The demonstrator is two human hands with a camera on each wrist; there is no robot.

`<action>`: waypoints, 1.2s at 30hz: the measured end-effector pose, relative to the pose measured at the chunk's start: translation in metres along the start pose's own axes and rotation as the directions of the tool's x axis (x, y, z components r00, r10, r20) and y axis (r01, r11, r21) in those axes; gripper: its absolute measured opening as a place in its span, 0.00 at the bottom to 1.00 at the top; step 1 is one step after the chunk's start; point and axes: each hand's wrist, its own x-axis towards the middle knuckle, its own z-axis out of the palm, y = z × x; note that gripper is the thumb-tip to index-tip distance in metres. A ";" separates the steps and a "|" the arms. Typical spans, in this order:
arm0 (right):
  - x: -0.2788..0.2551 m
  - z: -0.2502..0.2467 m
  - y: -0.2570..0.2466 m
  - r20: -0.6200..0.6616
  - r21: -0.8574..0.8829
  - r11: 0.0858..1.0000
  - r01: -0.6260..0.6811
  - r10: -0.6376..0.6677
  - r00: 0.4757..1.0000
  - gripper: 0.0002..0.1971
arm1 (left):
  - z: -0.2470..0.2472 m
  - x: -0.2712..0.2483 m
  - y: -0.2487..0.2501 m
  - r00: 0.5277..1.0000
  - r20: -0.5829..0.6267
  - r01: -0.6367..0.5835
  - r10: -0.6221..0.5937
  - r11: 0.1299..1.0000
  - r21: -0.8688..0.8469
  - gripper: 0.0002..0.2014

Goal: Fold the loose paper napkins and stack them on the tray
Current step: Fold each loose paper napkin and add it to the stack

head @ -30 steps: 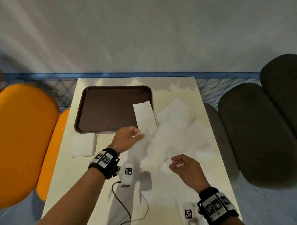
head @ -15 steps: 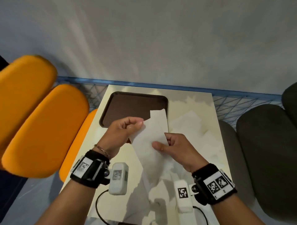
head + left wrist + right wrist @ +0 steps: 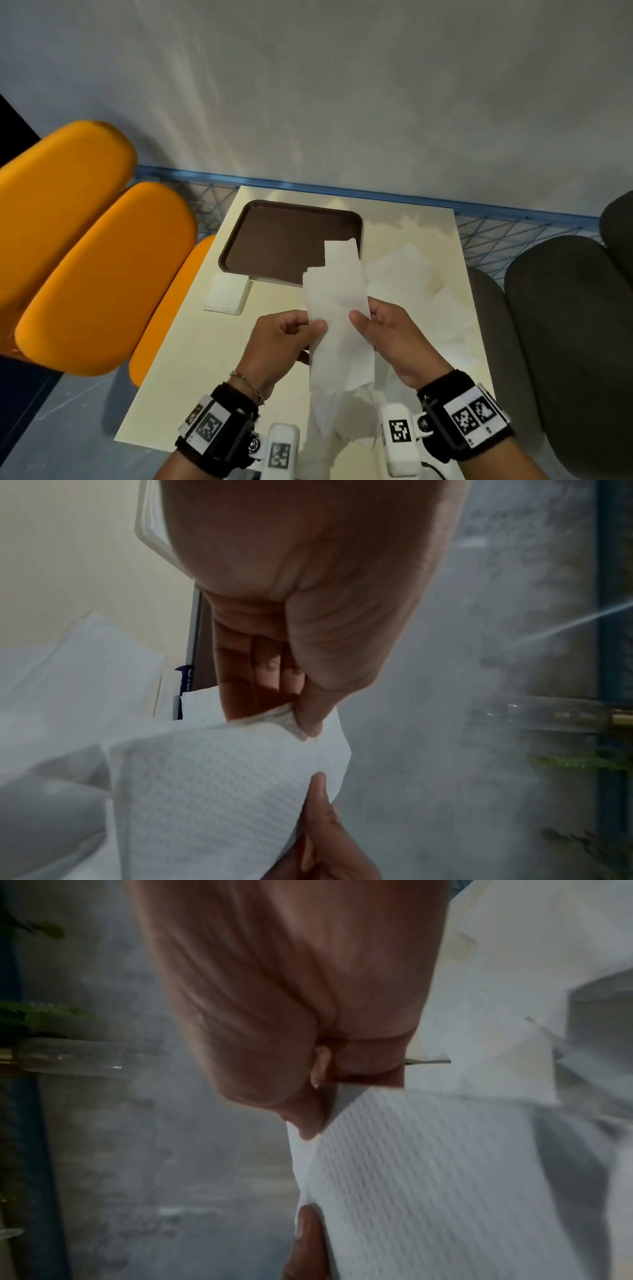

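Observation:
A white paper napkin (image 3: 337, 315) hangs lifted above the table between both hands. My left hand (image 3: 291, 329) pinches its left edge between thumb and fingers, seen close in the left wrist view on the napkin (image 3: 219, 783). My right hand (image 3: 383, 325) pinches the right edge, with the napkin (image 3: 428, 1177) filling the right wrist view. A dark brown tray (image 3: 284, 240) lies at the table's far left, with one long folded napkin (image 3: 340, 250) lying over its near right corner. Several loose napkins (image 3: 411, 281) lie spread on the right side.
A small stack of white napkins (image 3: 226, 296) sits just in front of the tray's near left corner. Orange seats (image 3: 85, 257) stand left of the cream table (image 3: 191, 359), dark grey seats (image 3: 565, 325) right. A blue wire rail (image 3: 496, 219) and grey wall lie beyond.
My right hand came in from the near right and took the napkin's right edge. Both hands then drew the napkin toward me, holding it up between them.

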 end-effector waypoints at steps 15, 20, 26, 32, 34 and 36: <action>0.000 0.000 0.007 -0.328 0.022 0.995 0.096 -0.083 0.941 0.07 | -0.011 0.001 0.007 0.991 -0.058 -0.120 0.118 0.993 -0.024 0.12; 0.006 0.005 -0.010 -0.254 0.142 0.983 0.113 -0.074 0.964 0.12 | -0.030 0.013 0.007 0.991 -0.001 -0.133 0.133 0.990 0.051 0.11; 0.015 0.010 -0.027 -0.194 0.210 0.960 0.184 -0.144 0.970 0.15 | -0.050 0.022 0.019 0.987 0.077 -0.140 0.138 0.990 0.022 0.14; 0.029 0.017 -0.029 -0.227 0.201 0.963 0.181 -0.134 0.965 0.09 | -0.062 0.027 0.029 0.994 0.096 -0.053 0.062 0.995 -0.089 0.13; 0.033 0.020 -0.028 -0.213 0.240 0.957 0.161 -0.110 0.971 0.10 | -0.064 0.028 0.033 0.991 0.125 -0.021 0.040 0.988 -0.150 0.15; 0.036 0.023 -0.027 -0.198 0.260 0.954 0.150 -0.100 0.975 0.07 | -0.065 0.029 0.035 0.986 0.162 0.003 0.034 0.975 -0.224 0.18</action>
